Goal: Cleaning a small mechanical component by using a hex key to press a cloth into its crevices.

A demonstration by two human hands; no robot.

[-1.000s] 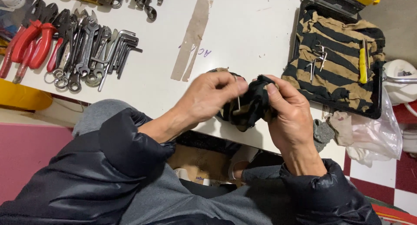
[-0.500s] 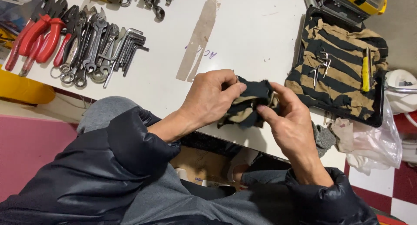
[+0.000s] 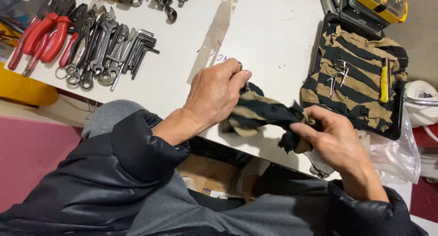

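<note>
Both hands pinch a striped rag (image 3: 264, 113) at the tabletop's near edge: left hand (image 3: 214, 97) grips one end, right hand (image 3: 331, 135) the other. Soft, light, floppy; best held by bunched ends.

Bright, even light from overhead, and a sharp picture.
We see the white table (image 3: 273, 40) lit almost to glare, with soft shadows under the left hand (image 3: 214, 97) and the striped rag (image 3: 264, 113). Our dark jacket sleeve (image 3: 91, 172) shows a dull sheen; straight edges bend slightly toward the corners.
</note>
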